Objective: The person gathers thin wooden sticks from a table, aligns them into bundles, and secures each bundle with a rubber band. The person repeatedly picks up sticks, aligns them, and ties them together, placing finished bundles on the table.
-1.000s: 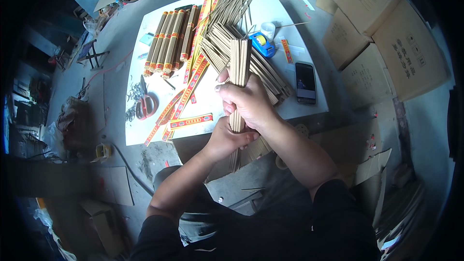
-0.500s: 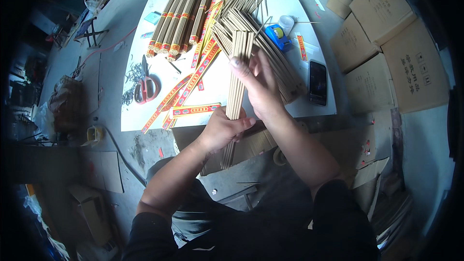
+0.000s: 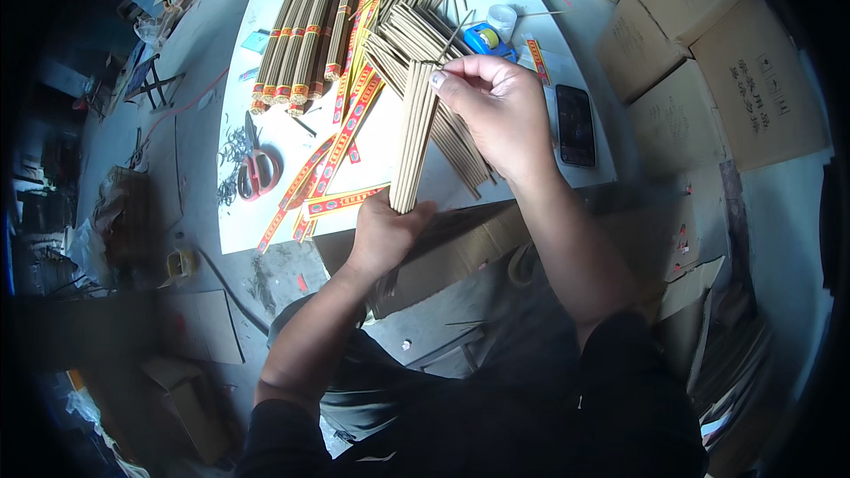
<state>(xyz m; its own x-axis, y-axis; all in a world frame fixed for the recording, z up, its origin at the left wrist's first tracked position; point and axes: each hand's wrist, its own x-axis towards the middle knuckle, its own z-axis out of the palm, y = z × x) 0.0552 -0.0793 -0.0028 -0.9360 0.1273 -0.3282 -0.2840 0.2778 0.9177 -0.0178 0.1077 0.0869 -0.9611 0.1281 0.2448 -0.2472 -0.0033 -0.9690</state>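
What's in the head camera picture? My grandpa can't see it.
The person's left hand grips a bundle of thin brown sticks, possibly incense, while the right hand is at its top. The white table beyond holds loose sticks, banded stick bundles, red-and-yellow paper strips, scissors and a smartphone.

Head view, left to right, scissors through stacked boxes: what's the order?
Scissors → held sticks → right hand → phone → stacked boxes.
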